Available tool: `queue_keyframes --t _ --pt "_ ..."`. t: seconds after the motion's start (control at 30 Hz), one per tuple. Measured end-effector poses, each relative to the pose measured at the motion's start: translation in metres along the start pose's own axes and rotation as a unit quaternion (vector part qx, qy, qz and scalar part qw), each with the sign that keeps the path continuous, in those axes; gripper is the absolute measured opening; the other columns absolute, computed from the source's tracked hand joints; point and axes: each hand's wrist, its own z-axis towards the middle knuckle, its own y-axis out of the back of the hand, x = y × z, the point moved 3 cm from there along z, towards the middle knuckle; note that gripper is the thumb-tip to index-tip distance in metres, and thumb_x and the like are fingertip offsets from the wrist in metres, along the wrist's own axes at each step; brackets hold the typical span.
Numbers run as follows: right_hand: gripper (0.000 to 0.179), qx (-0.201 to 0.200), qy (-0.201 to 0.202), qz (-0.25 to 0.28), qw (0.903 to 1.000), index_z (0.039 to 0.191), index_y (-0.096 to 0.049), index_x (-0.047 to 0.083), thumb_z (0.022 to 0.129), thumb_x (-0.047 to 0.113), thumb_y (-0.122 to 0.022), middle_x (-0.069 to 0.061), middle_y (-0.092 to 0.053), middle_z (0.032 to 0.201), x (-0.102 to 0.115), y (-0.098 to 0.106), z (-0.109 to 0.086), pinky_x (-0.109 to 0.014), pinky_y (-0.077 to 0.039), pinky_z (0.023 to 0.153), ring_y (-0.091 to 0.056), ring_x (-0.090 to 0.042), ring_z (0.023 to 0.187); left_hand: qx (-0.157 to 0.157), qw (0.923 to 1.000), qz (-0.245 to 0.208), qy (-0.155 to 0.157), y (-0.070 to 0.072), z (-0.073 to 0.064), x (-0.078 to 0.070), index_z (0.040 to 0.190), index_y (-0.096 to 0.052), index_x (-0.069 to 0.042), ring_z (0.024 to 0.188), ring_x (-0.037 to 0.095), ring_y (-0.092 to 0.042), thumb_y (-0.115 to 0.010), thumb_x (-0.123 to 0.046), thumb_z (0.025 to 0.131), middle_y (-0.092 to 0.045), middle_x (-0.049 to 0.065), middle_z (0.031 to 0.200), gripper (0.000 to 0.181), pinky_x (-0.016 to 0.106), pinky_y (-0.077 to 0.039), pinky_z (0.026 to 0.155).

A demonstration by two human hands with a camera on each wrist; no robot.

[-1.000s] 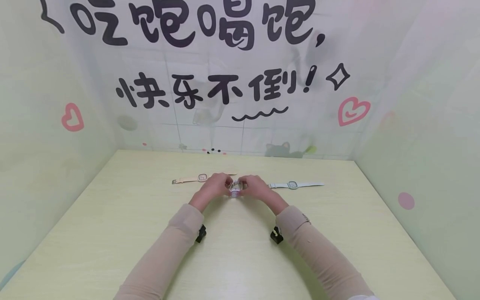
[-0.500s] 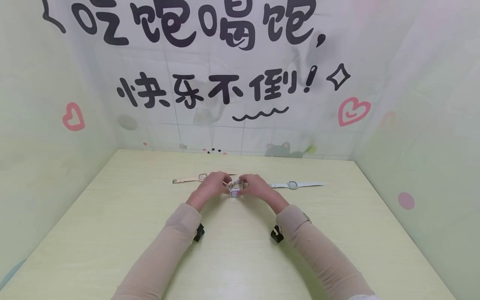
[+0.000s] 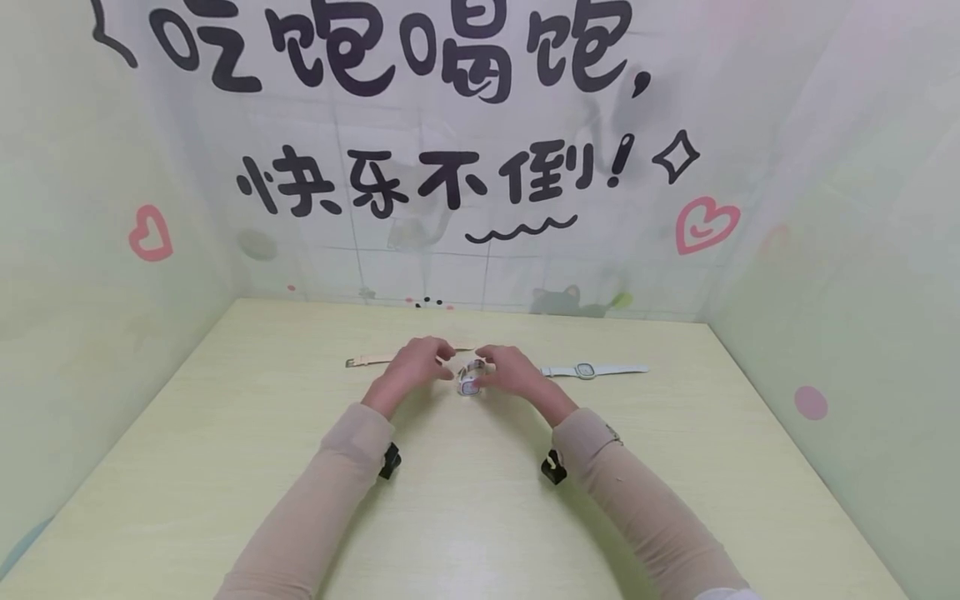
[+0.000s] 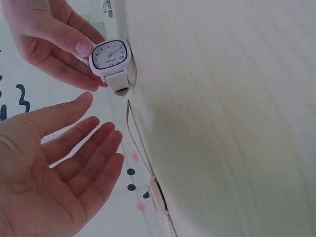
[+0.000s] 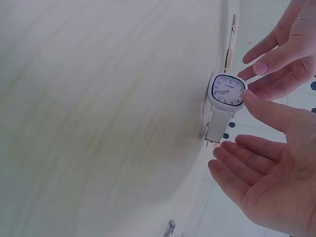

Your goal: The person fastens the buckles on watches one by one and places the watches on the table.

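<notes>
A white wristwatch [image 3: 469,387] with a rounded-square dial stands on the table, its strap bent round into a loop. My right hand [image 3: 510,369] holds it from the right; the thumb lies on the edge of the case, and the other fingers curve behind, as the left wrist view shows. My left hand [image 3: 415,362] is a little to the left of the watch, fingers spread and apart from it. The dial [image 5: 228,92] faces me in the right wrist view. Behind my left hand a peach wristwatch [image 3: 367,361] lies stretched out, its case hidden in the head view.
To the right of my right hand, a pale blue wristwatch [image 3: 585,371] lies flat with its strap straight. The light wooden table [image 3: 472,517] meets a printed back wall [image 3: 420,275], with walls on both sides.
My left hand has let go of the white wristwatch and moved left, its fingers opening. The right hand stays at the watch, which remains in place.
</notes>
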Motion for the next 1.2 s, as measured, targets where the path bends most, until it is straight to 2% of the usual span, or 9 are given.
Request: queue_keyframes --t 0.37,0.57,0.87,1.2 --pt "0.055 -0.008 0.008 0.013 0.9998 0.138 -0.055 0.003 0.090 0.021 -0.074 -0.015 -0.059 0.141 0.001 0.002 -0.004 -0.044 -0.047 0.109 -0.057 -0.033 0.130 -0.018 0.9996 -0.013 0.018 0.012 -0.004 0.016 0.128 -0.063 -0.004 0.118 0.032 -0.063 -0.073 -0.016 0.089 -0.066 0.016 0.129 0.042 0.047 -0.049 0.104" --pt "0.053 -0.013 0.015 0.012 0.9997 0.137 -0.056 0.003 0.090 0.021 -0.074 -0.015 -0.060 0.140 0.002 0.002 -0.005 -0.044 -0.047 0.109 -0.057 -0.032 0.129 -0.018 0.9996 -0.003 0.022 0.019 -0.004 0.025 0.129 -0.062 -0.002 0.117 0.034 -0.063 -0.071 -0.018 0.090 -0.066 0.017 0.129 0.043 0.048 -0.050 0.102" --pt "0.052 -0.016 0.017 0.018 0.9995 0.137 -0.056 0.003 0.091 0.021 -0.073 -0.015 -0.060 0.140 0.001 0.003 -0.007 -0.044 -0.048 0.109 -0.057 -0.032 0.129 -0.034 0.9986 0.012 0.037 0.029 -0.003 0.041 0.130 -0.061 -0.001 0.119 0.036 -0.060 -0.070 -0.018 0.092 -0.064 0.019 0.131 0.042 0.050 -0.049 0.101" --pt "0.053 -0.012 0.022 0.027 0.9993 0.139 -0.055 0.005 0.092 0.021 -0.072 -0.013 -0.059 0.141 0.002 0.002 -0.007 -0.044 -0.047 0.110 -0.056 -0.031 0.131 -0.034 0.9963 0.006 0.079 0.031 -0.002 0.056 0.131 -0.059 -0.002 0.123 0.037 -0.058 -0.066 -0.021 0.094 -0.061 0.017 0.136 0.042 0.051 -0.048 0.103"
